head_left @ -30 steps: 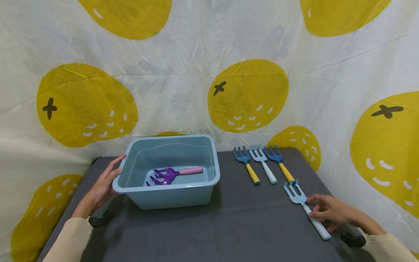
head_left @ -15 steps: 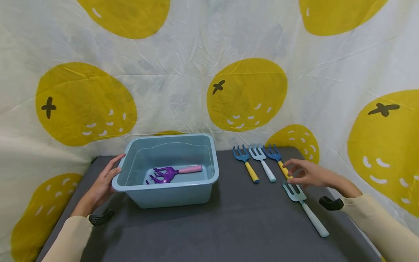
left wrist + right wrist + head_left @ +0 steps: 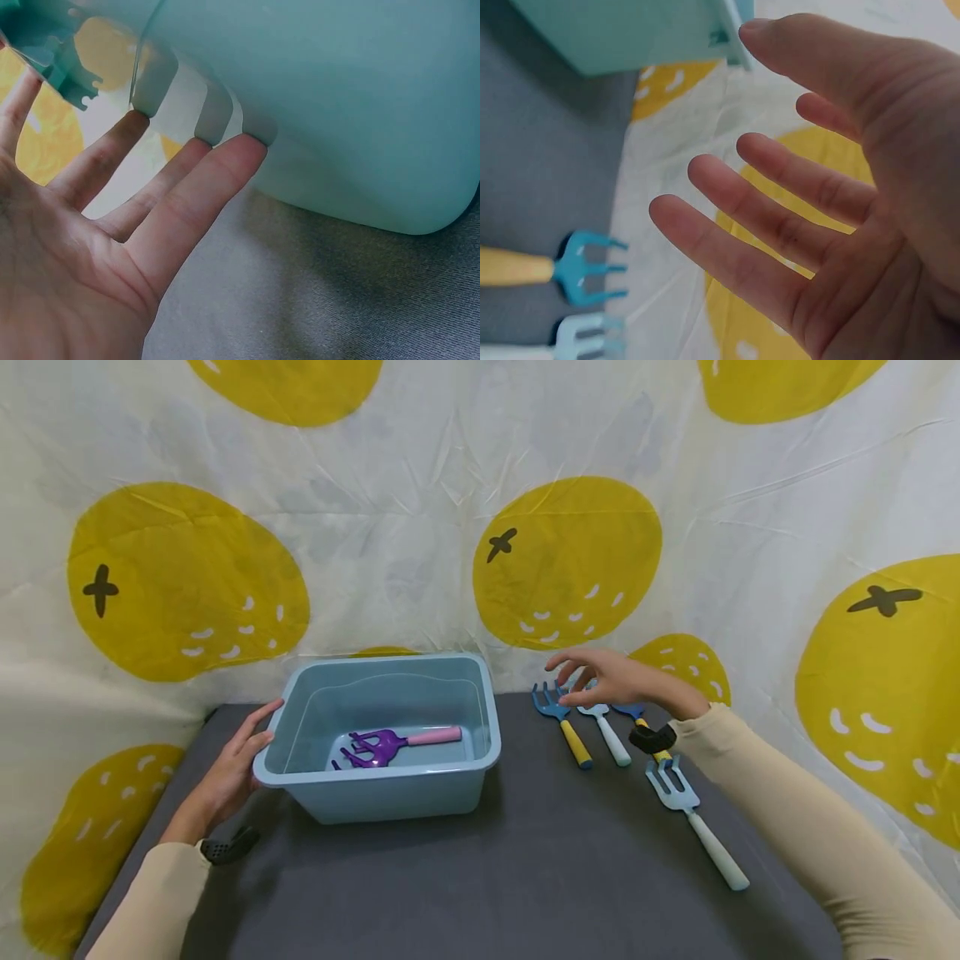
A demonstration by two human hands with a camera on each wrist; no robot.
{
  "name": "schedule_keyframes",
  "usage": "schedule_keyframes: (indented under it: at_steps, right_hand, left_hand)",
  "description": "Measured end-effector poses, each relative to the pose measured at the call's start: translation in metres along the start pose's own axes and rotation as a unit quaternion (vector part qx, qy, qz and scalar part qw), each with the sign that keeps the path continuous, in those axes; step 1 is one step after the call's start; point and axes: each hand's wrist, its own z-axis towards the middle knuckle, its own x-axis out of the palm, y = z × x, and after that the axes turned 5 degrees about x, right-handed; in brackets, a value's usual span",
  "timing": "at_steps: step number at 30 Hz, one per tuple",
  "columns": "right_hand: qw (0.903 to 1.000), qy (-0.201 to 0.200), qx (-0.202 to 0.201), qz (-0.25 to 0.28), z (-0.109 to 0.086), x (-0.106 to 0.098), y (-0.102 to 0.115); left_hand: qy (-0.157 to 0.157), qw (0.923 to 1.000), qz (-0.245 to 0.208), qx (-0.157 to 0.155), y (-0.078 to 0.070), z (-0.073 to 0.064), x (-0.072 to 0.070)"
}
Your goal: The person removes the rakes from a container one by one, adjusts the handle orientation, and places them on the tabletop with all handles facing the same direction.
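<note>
My left hand (image 3: 228,772) is at the left end of a light-blue plastic tub (image 3: 390,797), its straight fingertips touching the outer wall in the left wrist view. Inside lies a purple garden hand fork (image 3: 386,745) with a pink handle; more purple tines show beside it. My right hand (image 3: 611,679), holding nothing, hovers with spread, slightly bent fingers over the hand forks at the back right. Nearest it are a blue hand fork (image 3: 553,707) with a yellow handle and a pale-blue hand fork (image 3: 611,739), whose tines are partly hidden by the hand.
Behind the right forearm, another blue hand fork with a yellow handle (image 3: 663,752) is partly covered. A larger pale hand fork (image 3: 693,814) lies in front of it. Dark grey cloth covers the table (image 3: 480,885). A white curtain (image 3: 390,560) with yellow fruit prints hangs behind.
My right hand has moved left and away from me, from the pale hand fork at the front right, over the yellow handle, to above the back forks. The left hand stays at the tub.
</note>
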Motion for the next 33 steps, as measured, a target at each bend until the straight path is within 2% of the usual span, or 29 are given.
schedule_keyframes:
  at_steps: [7, 13, 21, 25, 33]
  right_hand:
    - [0.9993, 0.028, -0.011, -0.023, 0.046, 0.001, 0.033]
    - [0.9967, 0.077, -0.021, -0.011, 0.088, 0.005, 0.067]
    - [0.9841, 0.162, -0.033, -0.066, 0.138, 0.03, 0.107]
    - [0.9743, 0.204, -0.01, -0.096, 0.159, 0.049, 0.122]
    - [0.9515, 0.273, 0.081, -0.117, 0.192, 0.097, 0.126]
  left_hand:
    - [0.003, 1.0, -0.002, -0.002, -0.003, -0.002, 0.002]
    - [0.001, 1.0, 0.0, 0.002, -0.005, -0.003, 0.002]
    - [0.001, 1.0, -0.001, -0.007, -0.002, -0.004, 0.008]
    - [-0.001, 0.9999, -0.013, -0.007, -0.002, -0.002, 0.009]
    - [-0.004, 0.9999, -0.009, -0.014, -0.003, -0.004, 0.014]
